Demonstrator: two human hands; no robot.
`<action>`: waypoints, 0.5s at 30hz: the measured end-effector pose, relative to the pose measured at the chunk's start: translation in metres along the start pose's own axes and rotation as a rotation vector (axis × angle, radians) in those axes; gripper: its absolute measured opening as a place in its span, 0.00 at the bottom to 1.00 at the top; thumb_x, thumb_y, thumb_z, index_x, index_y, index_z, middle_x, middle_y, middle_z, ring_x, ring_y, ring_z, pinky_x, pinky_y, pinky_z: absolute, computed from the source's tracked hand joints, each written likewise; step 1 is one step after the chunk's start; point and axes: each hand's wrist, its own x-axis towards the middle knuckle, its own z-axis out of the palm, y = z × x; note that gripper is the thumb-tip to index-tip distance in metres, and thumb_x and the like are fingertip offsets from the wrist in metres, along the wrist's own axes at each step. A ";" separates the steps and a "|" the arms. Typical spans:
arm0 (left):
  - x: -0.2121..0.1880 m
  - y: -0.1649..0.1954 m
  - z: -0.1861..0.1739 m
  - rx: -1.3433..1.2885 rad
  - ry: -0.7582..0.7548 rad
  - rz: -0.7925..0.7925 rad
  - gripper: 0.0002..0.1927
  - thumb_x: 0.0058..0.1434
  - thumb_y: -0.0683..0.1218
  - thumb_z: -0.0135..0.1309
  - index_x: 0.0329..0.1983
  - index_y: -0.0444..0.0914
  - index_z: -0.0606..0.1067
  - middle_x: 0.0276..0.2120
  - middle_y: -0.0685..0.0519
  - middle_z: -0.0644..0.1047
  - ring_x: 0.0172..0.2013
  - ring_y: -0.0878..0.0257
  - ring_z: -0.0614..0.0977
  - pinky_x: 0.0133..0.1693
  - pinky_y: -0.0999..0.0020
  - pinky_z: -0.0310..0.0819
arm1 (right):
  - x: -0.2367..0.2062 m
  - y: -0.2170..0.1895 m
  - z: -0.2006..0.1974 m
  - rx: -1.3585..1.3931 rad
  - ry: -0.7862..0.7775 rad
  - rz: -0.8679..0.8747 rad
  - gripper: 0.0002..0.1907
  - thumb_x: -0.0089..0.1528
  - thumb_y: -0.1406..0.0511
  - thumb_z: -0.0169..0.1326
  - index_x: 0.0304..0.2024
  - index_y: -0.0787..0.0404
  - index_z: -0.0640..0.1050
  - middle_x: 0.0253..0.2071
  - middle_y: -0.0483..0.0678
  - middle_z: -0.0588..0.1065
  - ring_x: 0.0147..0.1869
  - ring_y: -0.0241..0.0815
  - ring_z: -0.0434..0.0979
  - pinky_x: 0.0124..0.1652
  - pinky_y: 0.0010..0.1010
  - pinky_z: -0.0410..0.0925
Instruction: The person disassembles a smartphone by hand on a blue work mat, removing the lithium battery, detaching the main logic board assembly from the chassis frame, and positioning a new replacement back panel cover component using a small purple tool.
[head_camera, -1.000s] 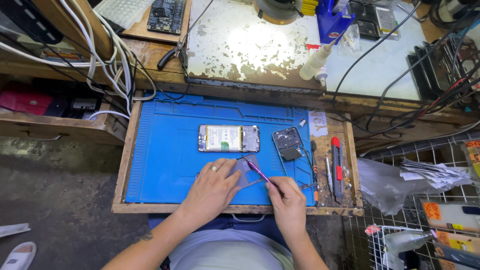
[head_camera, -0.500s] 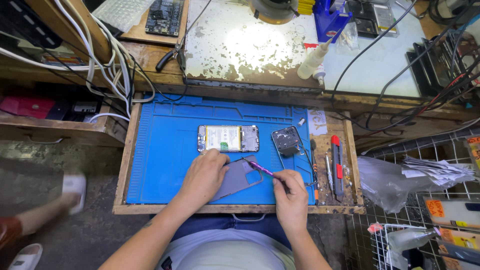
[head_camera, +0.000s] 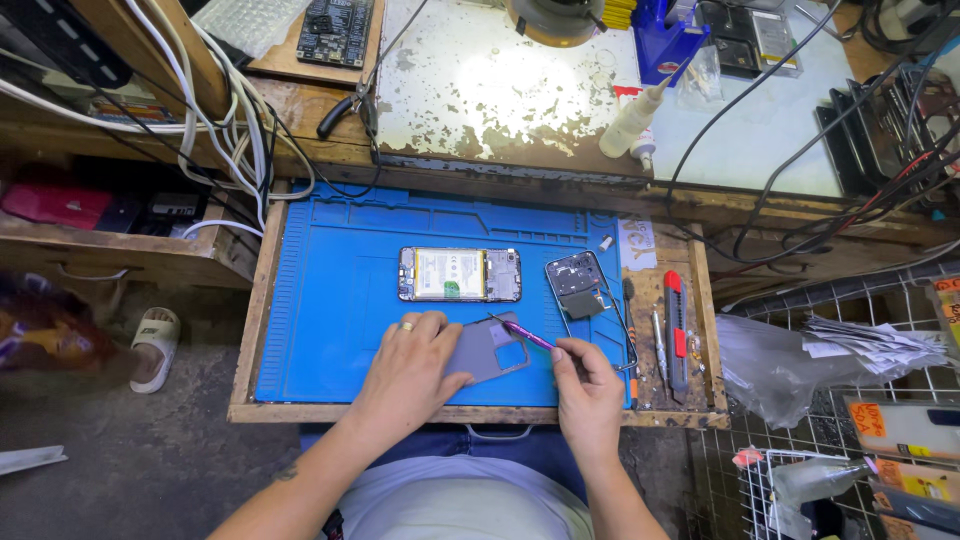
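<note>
The person's left hand, a ring on one finger, lies flat with its fingers spread on a grey rectangular phone back cover, pinning it to the blue silicone repair mat; it presses rather than clenches. The right hand pinches a slim purple-handled pointed tool between thumb and fingertips, its tip resting at the cover's upper edge, near the square opening through which the blue mat shows. Judged from this, the step in hand is fine work on the cover itself, scraping or lifting something at its rim, with the left hand as a clamp; whatever follows seems to call for a steady hold and a light touch of the point, since the thin cover could slide or flex. Just beyond the hands lies an opened smartphone with its pale battery and boards exposed, apart from the cover, and to its right a dark inner frame piece with a small black square part on it. The mat sits in a wooden pull-out tray, whose right strip holds a red utility knife and a metal pen-like tool. Farther back, on the worn, paint-flaked desk, a white squeeze bottle lies tilted, beside a blue plastic holder, with black pliers and white cables at the left.
</note>
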 end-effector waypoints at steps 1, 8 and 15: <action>0.002 -0.001 0.002 -0.004 -0.028 -0.030 0.27 0.47 0.50 0.68 0.47 0.33 0.75 0.44 0.45 0.73 0.47 0.47 0.74 0.47 0.51 0.69 | -0.001 -0.001 0.001 0.004 0.002 0.026 0.09 0.66 0.69 0.58 0.47 0.67 0.81 0.35 0.45 0.75 0.35 0.27 0.70 0.35 0.20 0.65; 0.029 -0.020 0.010 -0.094 -0.039 -0.116 0.10 0.58 0.46 0.60 0.39 0.37 0.76 0.37 0.44 0.76 0.44 0.45 0.78 0.45 0.51 0.72 | 0.004 -0.010 -0.002 -0.021 -0.089 -0.063 0.07 0.64 0.73 0.56 0.44 0.70 0.80 0.43 0.48 0.76 0.38 0.32 0.77 0.39 0.22 0.71; 0.030 -0.015 -0.008 -0.444 -0.111 -0.288 0.07 0.65 0.45 0.52 0.40 0.36 0.75 0.34 0.44 0.81 0.38 0.50 0.83 0.41 0.58 0.75 | 0.011 -0.012 -0.002 0.323 -0.079 -0.118 0.10 0.61 0.78 0.57 0.46 0.70 0.78 0.49 0.49 0.75 0.45 0.35 0.77 0.48 0.25 0.71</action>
